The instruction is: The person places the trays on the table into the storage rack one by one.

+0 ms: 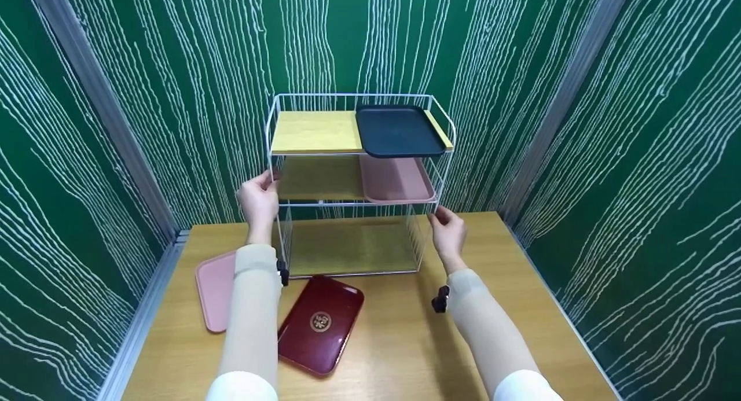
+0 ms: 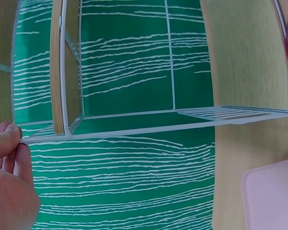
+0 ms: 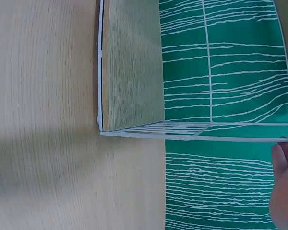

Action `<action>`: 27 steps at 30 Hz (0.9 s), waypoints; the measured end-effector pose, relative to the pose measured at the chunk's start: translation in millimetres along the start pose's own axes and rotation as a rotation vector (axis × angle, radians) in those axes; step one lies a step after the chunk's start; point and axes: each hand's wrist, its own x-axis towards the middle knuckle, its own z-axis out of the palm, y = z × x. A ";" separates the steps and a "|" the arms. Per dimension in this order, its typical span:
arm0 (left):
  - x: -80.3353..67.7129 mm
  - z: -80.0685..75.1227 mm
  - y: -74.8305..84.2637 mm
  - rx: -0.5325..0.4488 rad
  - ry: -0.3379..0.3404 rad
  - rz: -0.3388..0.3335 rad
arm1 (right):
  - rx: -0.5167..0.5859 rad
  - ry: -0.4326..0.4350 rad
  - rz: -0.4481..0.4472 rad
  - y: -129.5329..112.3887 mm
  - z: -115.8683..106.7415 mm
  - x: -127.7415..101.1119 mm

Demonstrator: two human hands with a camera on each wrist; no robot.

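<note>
A three-tier white wire rack with wooden shelf boards [image 1: 315, 132] stands upright on the table. At its left side, my left hand [image 1: 259, 201] pinches the front post just above the middle shelf; the left wrist view shows thumb and fingers of this hand [image 2: 12, 165] on the wire. My right hand [image 1: 448, 234] grips the right front post slightly below the middle shelf, and the right wrist view has its fingers [image 3: 280, 160] around the wire. A dark navy tray [image 1: 399, 131] lies on the top shelf's right half. Below it, a pink tray [image 1: 396, 179] occupies the middle shelf's right side.
A dark red tray with a gold emblem [image 1: 321, 346] lies at an angle on the table [image 1: 393, 343] before the rack. Left of it is another pink tray [image 1: 213, 291], partly behind my left sleeve. Green walls with white lines [image 1: 324, 42] enclose the table's back and sides.
</note>
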 end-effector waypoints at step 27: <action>-6.0 -8.0 -15.3 -0.236 -0.088 -0.009 | -0.127 0.052 0.040 -0.6 4.6 3.1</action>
